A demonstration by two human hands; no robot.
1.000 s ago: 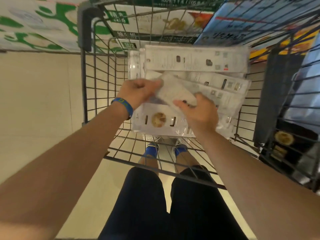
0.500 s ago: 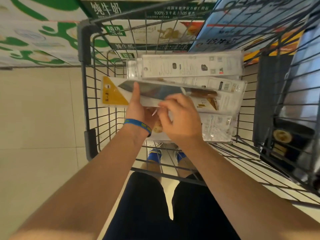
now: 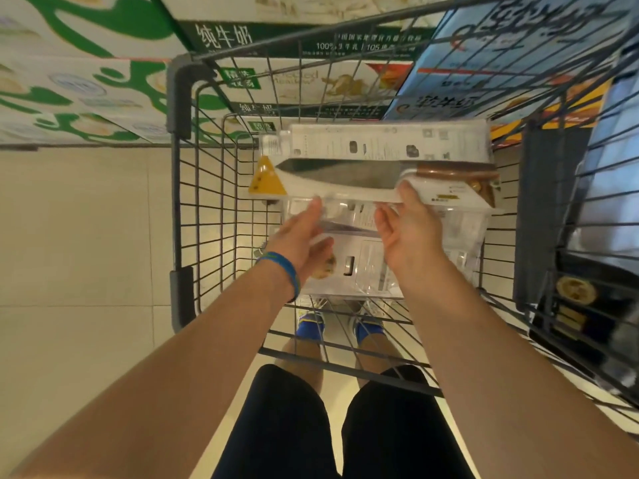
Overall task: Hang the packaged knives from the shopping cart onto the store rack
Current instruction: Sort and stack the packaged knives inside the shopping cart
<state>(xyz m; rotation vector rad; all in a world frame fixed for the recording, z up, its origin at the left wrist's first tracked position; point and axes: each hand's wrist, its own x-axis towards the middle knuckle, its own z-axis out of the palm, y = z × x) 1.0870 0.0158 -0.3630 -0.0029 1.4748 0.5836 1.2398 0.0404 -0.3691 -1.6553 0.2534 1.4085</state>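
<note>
A packaged knife (image 3: 345, 176) with a steel blade, a brown wooden handle on the right and a yellow triangular tag on the left is held flat over the wire shopping cart (image 3: 179, 98). My right hand (image 3: 409, 233) grips its near edge, thumb on top near the handle. My left hand (image 3: 302, 236), with a blue wristband, holds the same edge further left, fingers stretched along it. Several more clear knife packages (image 3: 383, 143) lie stacked in the cart beneath and beyond it. No store rack is in view.
Green and white milk cartons (image 3: 86, 84) are stacked on the floor left of and beyond the cart. Blue cartons (image 3: 484, 63) and a black box (image 3: 574, 299) stand on the right behind the cart's wire side. My legs and blue shoes show below.
The package was turned from its printed back to its front, showing the blade. It has since moved right and up off the stack, and both hands now hold its near edge.
</note>
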